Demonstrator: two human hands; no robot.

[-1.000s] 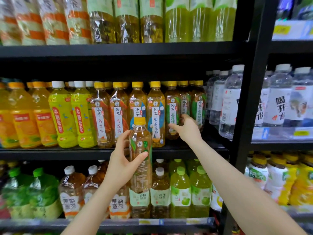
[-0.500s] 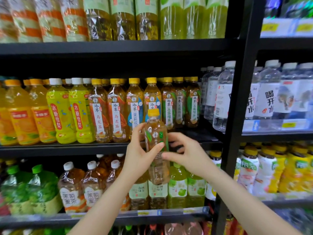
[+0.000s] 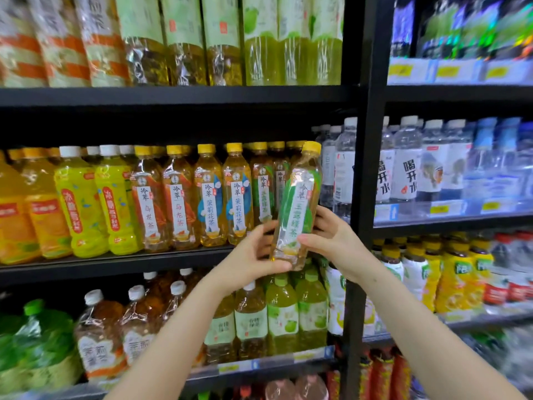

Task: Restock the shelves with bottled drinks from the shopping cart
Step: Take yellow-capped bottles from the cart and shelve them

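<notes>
A green-labelled tea bottle (image 3: pixel 300 203) with a yellow cap is held tilted, its cap leaning right, in front of the right end of the middle shelf (image 3: pixel 115 262). My left hand (image 3: pixel 251 259) grips its base from the left and below. My right hand (image 3: pixel 331 241) holds its lower body from the right. Just behind it stands a row of matching green-labelled tea bottles (image 3: pixel 264 183). No shopping cart shows in the frame.
Orange, lime, oolong and jasmine tea bottles (image 3: pixel 207 194) fill the middle shelf to the left. A black upright post (image 3: pixel 366 168) stands right of the bottle, with water bottles (image 3: pixel 406 160) beyond it. Large tea bottles fill the shelves above and below.
My right hand left the shelf row and joined the left on the bottle. Both hands carried it up and to the right, tilting it toward the shelf's right end.
</notes>
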